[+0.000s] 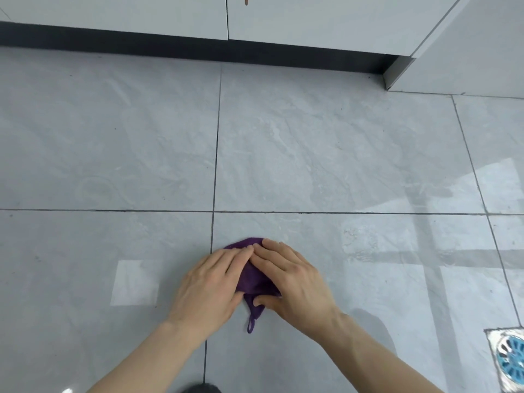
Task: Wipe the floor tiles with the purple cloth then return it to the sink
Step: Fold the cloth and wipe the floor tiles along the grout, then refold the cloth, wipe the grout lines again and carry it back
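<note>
The purple cloth [253, 282] lies bunched on the grey floor tiles [326, 154], just right of a vertical grout line. Both of my hands press flat on top of it. My left hand [211, 287] covers its left side and my right hand [292, 279] covers its right side, fingertips meeting over the cloth's far edge. A small hanging loop of the cloth [250, 326] sticks out toward me between my wrists. Faint wet streaks show on the tiles ahead. The sink is not in view.
White cabinet doors [312, 15] with a dark kickboard [198, 49] run along the far side. A cabinet corner [397, 72] juts out at the upper right. A floor drain with a blue grate [510, 361] sits at the lower right.
</note>
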